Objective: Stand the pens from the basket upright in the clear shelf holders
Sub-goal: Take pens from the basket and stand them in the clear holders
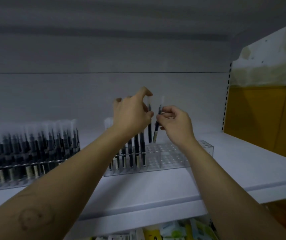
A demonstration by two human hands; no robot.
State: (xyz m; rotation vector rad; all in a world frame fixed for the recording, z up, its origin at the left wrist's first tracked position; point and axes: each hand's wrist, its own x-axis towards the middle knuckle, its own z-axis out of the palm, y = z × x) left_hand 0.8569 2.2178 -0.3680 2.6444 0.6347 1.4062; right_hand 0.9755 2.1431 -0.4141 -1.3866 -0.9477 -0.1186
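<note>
My left hand (131,115) pinches a pen (150,131) and my right hand (175,122) a second pen (155,134) just above the clear holder (205,148); light, stiff, slick, I judge, so I grip upper barrels.

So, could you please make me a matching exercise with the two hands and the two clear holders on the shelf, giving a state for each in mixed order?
Column one:
1. left hand
2. right hand
3. left holder
4. right holder

Column two:
A. about half empty
B. pinches the tilted pen
C. packed full
D. holds the upright pen

Pairs: 1-D, 2-B, 3-C, 4-A.
</note>
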